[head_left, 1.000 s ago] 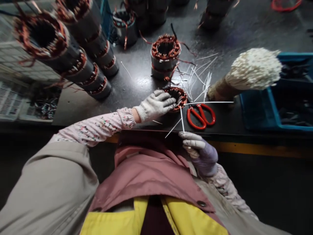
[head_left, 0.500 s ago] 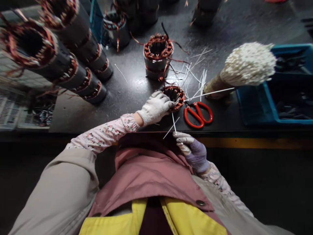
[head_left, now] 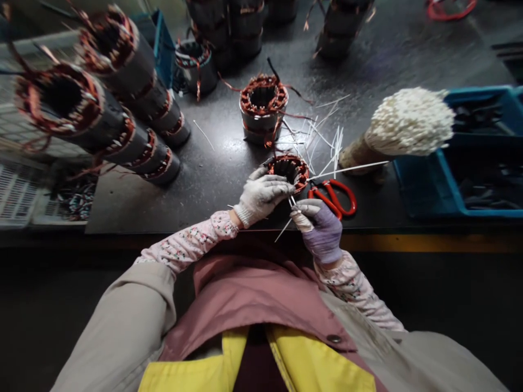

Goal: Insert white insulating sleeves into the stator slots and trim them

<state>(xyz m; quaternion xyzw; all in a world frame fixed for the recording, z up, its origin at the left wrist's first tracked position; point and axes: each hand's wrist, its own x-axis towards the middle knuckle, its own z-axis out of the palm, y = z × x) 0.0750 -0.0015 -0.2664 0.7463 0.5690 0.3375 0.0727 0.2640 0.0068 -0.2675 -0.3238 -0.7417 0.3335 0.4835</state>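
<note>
A motor stator [head_left: 301, 179] with copper windings stands near the table's front edge. My left hand [head_left: 261, 198], in a white glove, is closed round its left and near rim. In a purple and white glove, my right hand [head_left: 318, 226] pinches a thin white cord [head_left: 291, 201] just in front of the stator. That cord runs up to the stator's near side; its far end is hidden at my fingers. Red-handled scissors [head_left: 345, 198] lie right of the stator, their blades partly hidden. Behind it stands a second stator [head_left: 263, 117], with loose copper leads.
Loose white cords [head_left: 314, 136] lie scattered behind the scissors. A thick upright bundle of white cords [head_left: 411, 122] stands right, beside blue bins [head_left: 453, 188] of dark parts. Stacked stators [head_left: 157, 149] rise at left near a white basket [head_left: 38, 215]; more stators [head_left: 343, 27] stand farther back.
My right hand has moved up and forward to the stator, bringing the cord close to its rim. My left hand stays on the stator, its fingers shifted slightly. The camera view has tilted a little.
</note>
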